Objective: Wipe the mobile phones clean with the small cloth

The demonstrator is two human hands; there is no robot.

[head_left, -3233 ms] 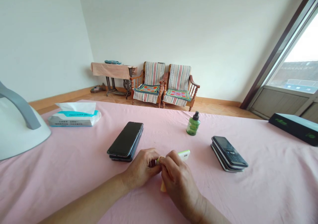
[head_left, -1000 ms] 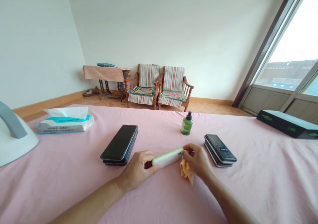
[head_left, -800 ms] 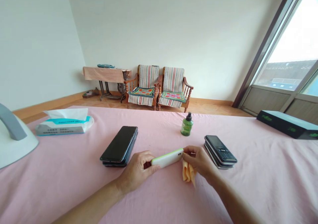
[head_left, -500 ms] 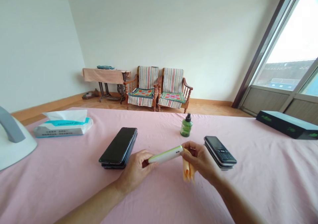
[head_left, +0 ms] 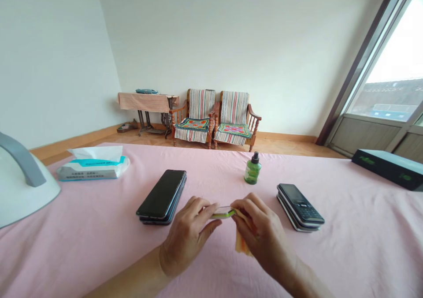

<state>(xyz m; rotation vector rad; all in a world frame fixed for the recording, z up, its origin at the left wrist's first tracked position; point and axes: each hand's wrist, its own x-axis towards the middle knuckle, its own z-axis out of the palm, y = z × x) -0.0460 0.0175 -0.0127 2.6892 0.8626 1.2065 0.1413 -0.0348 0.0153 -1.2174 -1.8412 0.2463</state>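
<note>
Between my two hands, just above the pink cloth, is a white mobile phone with a lime-green edge, seen nearly edge-on. My left hand pinches its left end between thumb and fingers. At the phone's right end, my right hand grips a yellow-orange cloth, pressing it against the phone's edge; the cloth hangs below the fingers. A stack of dark smartphones lies to the left of my left hand. Right of my right hand lies a stack of phones with a black keypad phone on top.
A green spray bottle stands beyond my hands on the pink tablecloth. At the left are a tissue pack and a white appliance with a grey handle. A black box sits far right. Two armchairs stand behind.
The phone has been turned and drawn nearer, so more of it is hidden by my fingers. My hands have come closer together. The whole view has shifted slightly.
</note>
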